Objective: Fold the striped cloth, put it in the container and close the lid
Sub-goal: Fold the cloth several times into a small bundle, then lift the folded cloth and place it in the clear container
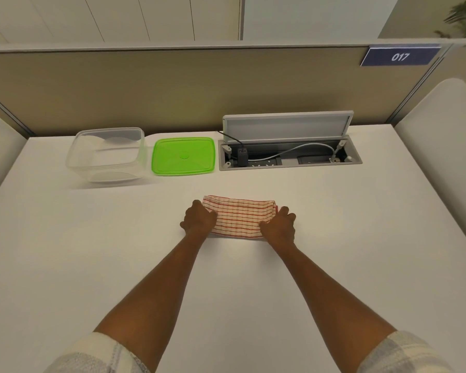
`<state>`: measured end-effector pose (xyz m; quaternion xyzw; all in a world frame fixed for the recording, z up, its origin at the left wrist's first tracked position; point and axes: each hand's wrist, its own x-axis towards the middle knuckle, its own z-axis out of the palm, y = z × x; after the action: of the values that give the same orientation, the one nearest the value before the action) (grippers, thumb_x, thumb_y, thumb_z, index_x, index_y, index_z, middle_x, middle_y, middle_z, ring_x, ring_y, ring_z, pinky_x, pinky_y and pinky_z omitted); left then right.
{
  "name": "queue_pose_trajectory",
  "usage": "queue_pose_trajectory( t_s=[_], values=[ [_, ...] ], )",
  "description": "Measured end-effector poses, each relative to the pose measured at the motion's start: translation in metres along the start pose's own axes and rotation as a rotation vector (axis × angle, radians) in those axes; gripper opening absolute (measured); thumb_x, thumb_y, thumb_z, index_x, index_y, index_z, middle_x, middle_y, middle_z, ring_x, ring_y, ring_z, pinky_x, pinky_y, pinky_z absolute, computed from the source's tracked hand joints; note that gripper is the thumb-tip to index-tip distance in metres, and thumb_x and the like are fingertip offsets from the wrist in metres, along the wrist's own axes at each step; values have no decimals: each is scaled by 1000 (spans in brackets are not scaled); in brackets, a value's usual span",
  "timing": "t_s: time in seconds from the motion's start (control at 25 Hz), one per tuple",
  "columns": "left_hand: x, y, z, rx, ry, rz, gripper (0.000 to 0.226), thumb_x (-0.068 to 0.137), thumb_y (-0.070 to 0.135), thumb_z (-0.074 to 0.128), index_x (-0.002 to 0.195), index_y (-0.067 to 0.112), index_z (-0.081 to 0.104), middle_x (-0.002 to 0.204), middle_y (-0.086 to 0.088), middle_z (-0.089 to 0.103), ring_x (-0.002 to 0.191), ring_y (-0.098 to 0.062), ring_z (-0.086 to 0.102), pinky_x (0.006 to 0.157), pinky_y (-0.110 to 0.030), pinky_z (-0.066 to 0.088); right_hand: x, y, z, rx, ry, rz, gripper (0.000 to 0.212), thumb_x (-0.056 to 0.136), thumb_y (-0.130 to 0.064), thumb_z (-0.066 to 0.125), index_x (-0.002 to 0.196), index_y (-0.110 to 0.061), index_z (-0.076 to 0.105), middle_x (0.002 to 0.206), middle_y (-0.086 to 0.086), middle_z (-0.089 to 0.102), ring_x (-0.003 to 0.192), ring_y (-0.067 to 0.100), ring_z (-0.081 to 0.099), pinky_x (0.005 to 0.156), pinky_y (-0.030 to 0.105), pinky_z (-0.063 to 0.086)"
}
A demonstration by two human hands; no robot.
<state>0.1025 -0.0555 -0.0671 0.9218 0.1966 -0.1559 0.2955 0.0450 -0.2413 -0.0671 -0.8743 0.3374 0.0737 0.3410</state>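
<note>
A red-and-white striped cloth (238, 216) lies folded into a compact rectangle on the white table, a little beyond its middle. My left hand (199, 219) grips the cloth's left end and my right hand (279, 224) grips its right end, fingers curled onto the fabric. Far left at the back stands the clear plastic container (106, 154), open with nothing in it. Its green lid (183, 156) lies flat on the table just to the right of it.
An open cable hatch (289, 154) with a raised grey flap, a plug and cables is set in the table at the back right. A beige partition (172, 87) closes off the far edge. White cushioned sides flank the table.
</note>
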Motion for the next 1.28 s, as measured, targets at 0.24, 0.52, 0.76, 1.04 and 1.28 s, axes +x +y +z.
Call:
queue_pose_trajectory(
  t_s=[0.24, 0.52, 0.76, 1.04, 1.28],
  values=[
    [-7, -14, -2, -55, -63, -45, 28, 88, 32, 57, 109, 15, 66, 114, -8, 68, 110, -31, 59, 96, -42, 40, 3, 3, -4, -3, -87, 80, 62, 74, -20, 75, 122, -8, 37, 118, 15, 61, 108, 36, 61, 88, 42, 51],
    [-25, -29, -9, -100, 2, 62, 29, 95, 22, 51, 118, 8, 59, 120, -13, 65, 111, -33, 60, 91, -42, 47, -15, 11, -4, 78, -173, -73, 58, 71, -22, 81, 119, -6, 52, 117, 9, 66, 106, 28, 63, 90, 40, 54],
    [-34, -61, -28, -93, 70, 137, 20, 94, 25, 55, 108, 12, 61, 112, -12, 69, 106, -34, 60, 85, -38, 45, -28, 4, -3, 85, -246, -205, 32, 77, -23, 73, 105, -9, 63, 106, 6, 69, 100, 24, 63, 89, 42, 53],
    [-27, -97, -75, -151, 157, 212, 21, 93, 24, 58, 110, 14, 62, 108, -9, 71, 101, -34, 63, 78, -34, 43, -48, -38, 18, 60, -262, -334, 22, 87, -22, 60, 105, -9, 60, 105, 7, 66, 94, 25, 63, 81, 48, 57],
    [-2, -132, -127, -191, 205, 225, 21, 92, 20, 58, 112, 15, 63, 107, -10, 71, 101, -34, 63, 77, -33, 42, -73, -93, 48, 53, -231, -403, 22, 84, -22, 62, 104, -11, 61, 105, 8, 69, 94, 26, 64, 83, 43, 55]
  ],
)
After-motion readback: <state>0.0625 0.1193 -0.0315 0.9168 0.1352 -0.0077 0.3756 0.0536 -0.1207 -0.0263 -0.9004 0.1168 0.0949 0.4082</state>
